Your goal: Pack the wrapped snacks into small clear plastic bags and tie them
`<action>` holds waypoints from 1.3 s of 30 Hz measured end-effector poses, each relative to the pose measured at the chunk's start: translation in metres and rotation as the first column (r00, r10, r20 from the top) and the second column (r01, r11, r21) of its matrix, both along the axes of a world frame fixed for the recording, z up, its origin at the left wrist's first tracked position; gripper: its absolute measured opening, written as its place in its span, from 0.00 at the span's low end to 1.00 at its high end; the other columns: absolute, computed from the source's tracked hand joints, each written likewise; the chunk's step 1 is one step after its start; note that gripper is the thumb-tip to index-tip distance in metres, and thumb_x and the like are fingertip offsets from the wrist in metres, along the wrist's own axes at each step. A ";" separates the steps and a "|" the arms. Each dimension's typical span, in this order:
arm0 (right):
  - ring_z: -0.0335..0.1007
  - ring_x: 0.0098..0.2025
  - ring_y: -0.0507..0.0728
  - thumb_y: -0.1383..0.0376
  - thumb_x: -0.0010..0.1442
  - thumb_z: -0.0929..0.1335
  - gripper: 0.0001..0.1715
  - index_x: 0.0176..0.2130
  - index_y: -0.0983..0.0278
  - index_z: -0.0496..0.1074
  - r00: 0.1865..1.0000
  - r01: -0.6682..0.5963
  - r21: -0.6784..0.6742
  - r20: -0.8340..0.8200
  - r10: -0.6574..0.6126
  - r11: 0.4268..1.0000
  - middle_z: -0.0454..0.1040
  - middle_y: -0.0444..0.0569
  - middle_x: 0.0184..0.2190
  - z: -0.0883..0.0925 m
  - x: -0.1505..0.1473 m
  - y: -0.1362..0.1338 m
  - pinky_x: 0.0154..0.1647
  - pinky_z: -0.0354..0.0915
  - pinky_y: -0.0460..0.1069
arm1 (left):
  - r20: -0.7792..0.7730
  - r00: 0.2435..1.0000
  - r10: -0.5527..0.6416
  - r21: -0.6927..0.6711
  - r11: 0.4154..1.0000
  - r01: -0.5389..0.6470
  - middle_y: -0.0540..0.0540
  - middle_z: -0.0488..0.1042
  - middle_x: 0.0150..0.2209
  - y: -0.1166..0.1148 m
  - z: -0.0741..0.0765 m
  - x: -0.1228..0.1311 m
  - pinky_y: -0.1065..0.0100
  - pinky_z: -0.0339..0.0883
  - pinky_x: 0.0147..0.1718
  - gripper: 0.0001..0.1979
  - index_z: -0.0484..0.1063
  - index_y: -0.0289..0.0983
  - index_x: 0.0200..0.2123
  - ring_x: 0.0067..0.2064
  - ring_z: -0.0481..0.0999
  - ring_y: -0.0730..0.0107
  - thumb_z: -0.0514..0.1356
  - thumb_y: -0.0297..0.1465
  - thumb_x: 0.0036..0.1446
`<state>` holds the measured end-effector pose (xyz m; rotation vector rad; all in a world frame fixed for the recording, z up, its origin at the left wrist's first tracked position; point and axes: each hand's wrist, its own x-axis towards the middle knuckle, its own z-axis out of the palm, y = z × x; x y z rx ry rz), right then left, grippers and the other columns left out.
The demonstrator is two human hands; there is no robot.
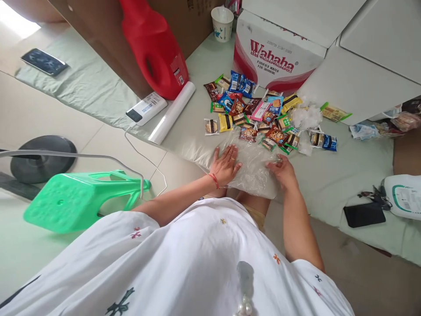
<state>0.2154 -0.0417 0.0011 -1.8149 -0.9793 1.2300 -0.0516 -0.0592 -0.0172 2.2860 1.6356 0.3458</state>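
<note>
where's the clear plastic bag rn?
Head view, centre: the clear plastic bag lies at the near edge of the green mat, left hand flat on it, right hand at its right edge, in front of the snack packets.

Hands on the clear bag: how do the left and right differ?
The left hand lies flat on the clear bag, fingers spread; the right hand is curled, fingertips pinching the bag. The left hand wears a ring and a red wrist string; the right hand shows neither. Both touch the bag, near the snack packets.
</note>
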 end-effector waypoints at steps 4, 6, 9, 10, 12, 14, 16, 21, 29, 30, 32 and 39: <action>0.64 0.26 0.51 0.50 0.36 0.81 0.38 0.44 0.63 0.76 0.994 0.054 -0.041 -0.090 -0.058 0.998 0.75 0.42 0.28 0.003 0.005 -0.021 0.24 0.54 0.45 | 0.004 0.999 0.045 -0.005 0.999 -0.045 0.41 0.54 0.75 0.007 -0.003 -0.012 0.34 0.32 0.73 0.30 0.55 0.43 0.74 0.76 0.54 0.54 0.39 0.43 0.75; 0.58 0.24 0.48 0.49 0.35 0.81 0.34 0.38 0.63 0.75 0.987 0.123 -0.044 -0.104 -0.127 0.991 0.74 0.42 0.27 0.006 0.014 -0.024 0.22 0.49 0.44 | -0.005 1.000 0.011 0.005 1.000 -0.011 0.43 0.56 0.75 0.009 -0.005 -0.022 0.32 0.30 0.72 0.28 0.58 0.47 0.73 0.76 0.55 0.54 0.40 0.43 0.75; 0.51 0.21 0.47 0.46 0.40 0.79 0.31 0.37 0.62 0.72 0.980 0.185 -0.018 -0.076 -0.185 0.983 0.76 0.43 0.28 0.010 0.016 -0.027 0.20 0.45 0.45 | -0.021 0.998 -0.060 0.026 0.998 0.061 0.42 0.53 0.76 0.009 -0.007 -0.031 0.32 0.31 0.72 0.28 0.58 0.47 0.73 0.76 0.54 0.53 0.42 0.43 0.75; 0.52 0.21 0.47 0.45 0.42 0.78 0.32 0.39 0.61 0.72 0.984 0.166 -0.019 -0.062 -0.167 0.986 0.77 0.44 0.30 0.011 0.013 -0.029 0.20 0.47 0.45 | -0.023 0.998 -0.062 0.030 0.998 0.063 0.42 0.51 0.76 0.008 -0.006 -0.032 0.32 0.32 0.72 0.28 0.58 0.46 0.73 0.76 0.54 0.53 0.42 0.43 0.75; 0.59 0.23 0.49 0.46 0.43 0.78 0.34 0.44 0.60 0.71 0.996 0.079 -0.055 -0.045 -0.081 0.995 0.78 0.45 0.30 0.012 0.004 -0.037 0.23 0.53 0.46 | -0.017 0.999 -0.041 0.029 0.999 0.041 0.40 0.49 0.76 0.008 -0.005 -0.033 0.33 0.35 0.72 0.29 0.56 0.44 0.74 0.77 0.53 0.52 0.42 0.44 0.75; 0.65 0.26 0.52 0.51 0.39 0.80 0.37 0.46 0.61 0.72 0.998 -0.037 -0.116 -0.046 0.032 0.993 0.77 0.43 0.27 0.012 -0.003 -0.049 0.27 0.58 0.46 | -0.003 1.000 -0.019 0.023 1.000 0.019 0.39 0.51 0.76 0.012 -0.004 -0.035 0.32 0.34 0.72 0.30 0.54 0.43 0.75 0.76 0.55 0.51 0.42 0.44 0.75; 0.66 0.27 0.53 0.52 0.37 0.81 0.34 0.42 0.62 0.75 0.993 -0.116 -0.156 -0.043 0.111 0.981 0.74 0.41 0.24 0.011 -0.001 -0.063 0.29 0.60 0.47 | 0.007 1.000 -0.030 0.021 0.999 0.030 0.39 0.55 0.75 0.019 -0.004 -0.042 0.31 0.32 0.72 0.30 0.53 0.43 0.75 0.75 0.56 0.51 0.41 0.44 0.75; 0.66 0.27 0.52 0.47 0.42 0.77 0.26 0.34 0.63 0.77 0.987 -0.091 -0.181 0.115 0.113 0.979 0.76 0.45 0.25 0.013 0.042 -0.081 0.29 0.60 0.48 | 0.008 0.973 -0.233 0.022 0.972 0.233 0.42 0.57 0.74 0.039 -0.006 -0.068 0.34 0.29 0.73 0.29 0.55 0.47 0.75 0.75 0.58 0.53 0.43 0.43 0.75; 0.71 0.30 0.58 0.49 0.59 0.68 0.21 0.38 0.63 0.78 0.769 -0.207 0.113 0.633 0.090 0.972 0.78 0.50 0.29 0.042 0.054 0.033 0.34 0.66 0.52 | -0.018 0.969 -0.246 0.060 0.967 0.247 0.42 0.58 0.74 0.041 -0.005 -0.073 0.38 0.29 0.74 0.29 0.54 0.45 0.75 0.75 0.58 0.54 0.43 0.43 0.75; 0.73 0.34 0.60 0.52 0.61 0.67 0.20 0.40 0.64 0.79 0.710 -0.311 0.130 0.690 0.139 0.941 0.80 0.52 0.32 0.047 0.041 0.061 0.38 0.69 0.54 | -0.021 0.970 -0.244 0.062 0.968 0.245 0.42 0.58 0.74 0.040 -0.005 -0.073 0.38 0.30 0.74 0.29 0.54 0.45 0.75 0.75 0.58 0.54 0.43 0.43 0.75; 0.75 0.46 0.65 0.61 0.63 0.64 0.21 0.49 0.66 0.79 0.503 -0.558 0.134 0.839 0.206 0.819 0.81 0.59 0.43 0.053 0.011 0.118 0.50 0.70 0.59 | -0.026 0.970 -0.241 0.053 0.969 0.242 0.42 0.58 0.74 0.040 -0.005 -0.072 0.37 0.31 0.74 0.30 0.54 0.45 0.75 0.75 0.58 0.54 0.43 0.43 0.75; 0.48 0.75 0.71 0.65 0.58 0.71 0.45 0.71 0.65 0.61 -0.241 -0.898 -0.371 0.866 0.437 0.238 0.60 0.60 0.72 0.037 -0.073 0.268 0.73 0.47 0.70 | -0.050 0.969 -0.244 0.036 0.969 0.246 0.42 0.57 0.74 0.041 -0.004 -0.074 0.38 0.34 0.74 0.30 0.54 0.43 0.75 0.75 0.58 0.55 0.43 0.44 0.74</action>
